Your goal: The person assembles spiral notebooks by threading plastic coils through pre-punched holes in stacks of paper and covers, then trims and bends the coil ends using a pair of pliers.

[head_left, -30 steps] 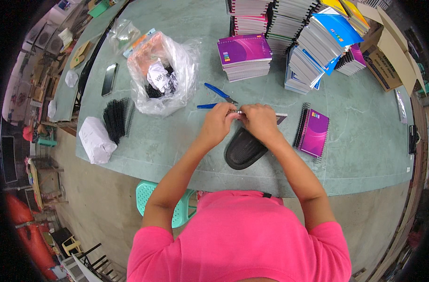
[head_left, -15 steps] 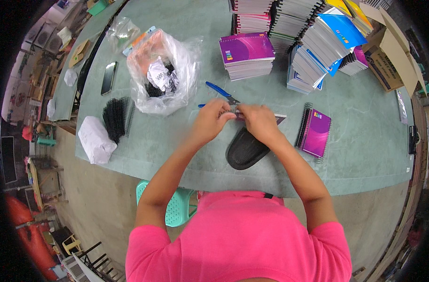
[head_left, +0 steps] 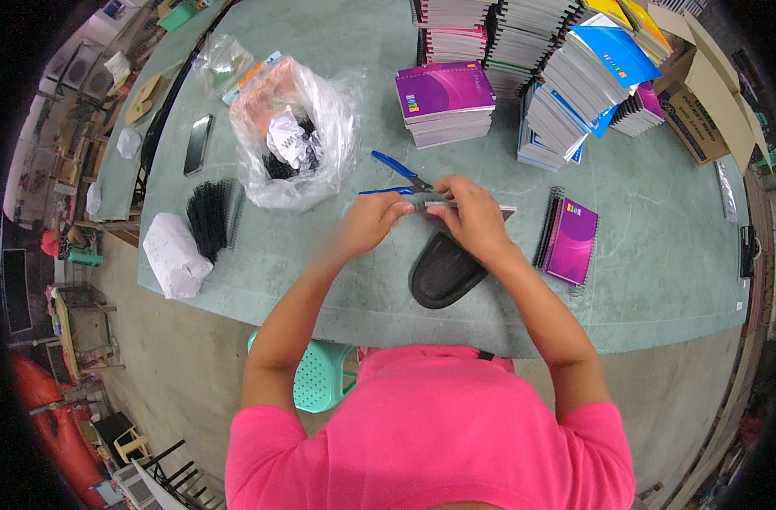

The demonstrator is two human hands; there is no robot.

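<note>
My right hand (head_left: pixel 477 223) grips a small notebook (head_left: pixel 508 212) over the black pad, its fingers and thumb closed on it and covering most of it. Along the notebook's far edge runs a dark spiral coil (head_left: pixel 423 201). My left hand (head_left: pixel 376 223) pinches the coil's left end between thumb and fingers. Just beyond both hands lie open blue-handled pliers (head_left: pixel 395 162). Beneath my right hand is the black shoe-sole-shaped pad (head_left: pixel 443 276). To the right, a purple notebook (head_left: pixel 573 241) with a black coil lies beside several loose black coils (head_left: pixel 549 228).
A clear plastic bag (head_left: pixel 337 153) with crumpled paper and black coils stands left of centre. Near it are a phone (head_left: pixel 197 143), a bunch of black coils (head_left: pixel 209 217) and a white bundle (head_left: pixel 175 255). Purple notebooks (head_left: pixel 445 89), other stacks and a carton (head_left: pixel 694 119) fill the far right.
My left hand has shifted slightly left and down. My right fingers now arch over the coil, which shows more clearly between the hands. The pliers' lower handle is more exposed.
</note>
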